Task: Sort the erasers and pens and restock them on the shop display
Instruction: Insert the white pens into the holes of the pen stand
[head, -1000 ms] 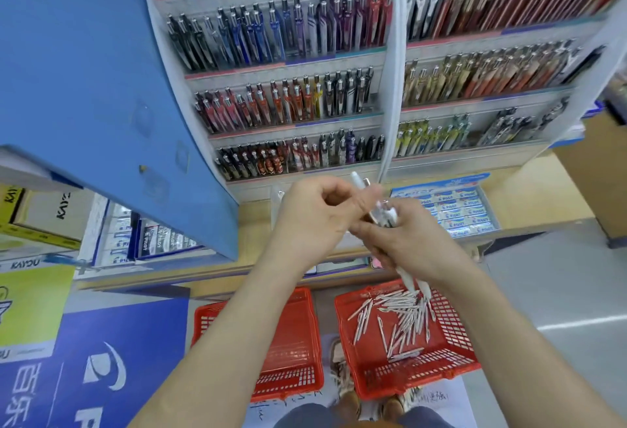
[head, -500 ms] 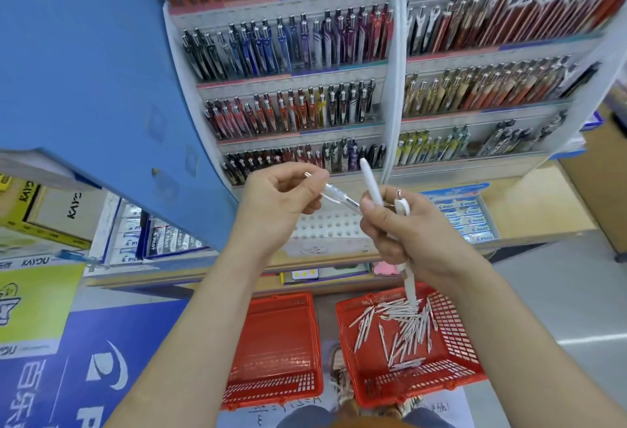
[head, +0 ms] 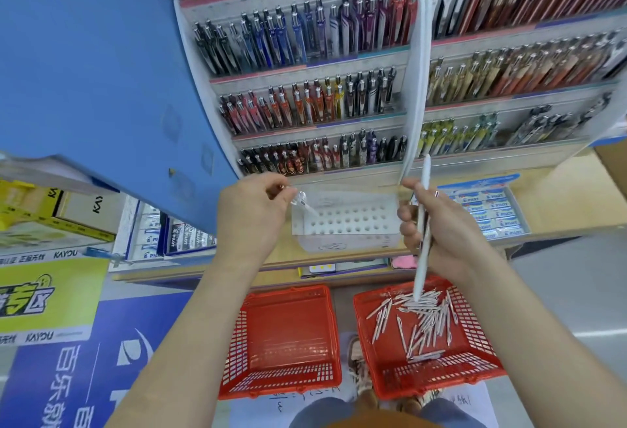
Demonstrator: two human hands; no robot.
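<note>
blue side panel (head: 84,71) fills the far left, w/ yellow boxes (head: 30,210) under it and a tray of eraser packs (head: 152,234) just right of them on the wooden shelf; nearer, on the floor, left red basket (head: 285,292) sits beside the person's shoes; left hand (head: 252,210) is up in front of the shelf, thumb & fingers curled and pinching a clear pen (head: 303,204) by its upper end, its tip slanting down-right over the left edge of the white holder (head: 346,224), a block w/ rows of round holes standing on the shelf between both hands; can't tell if the tip touches a hole; behind, the pen display (head: 305,40) rises in tiers packed w/ upright pens, split by a white divider; right hand (head: 444,234) is just right of the holder, fingers wrapped round a white pen (head: 423,258) held near upright, poking out above & below the fist; something darker lies alongside it in the grip, can't tell what; below that hand, right red basket (head: 475,353) holds a loose heap of white pens (head: 424,322); far right on the shelf, a tray of pilot erasers (head: 488,210) in blue-white sleeves
</note>
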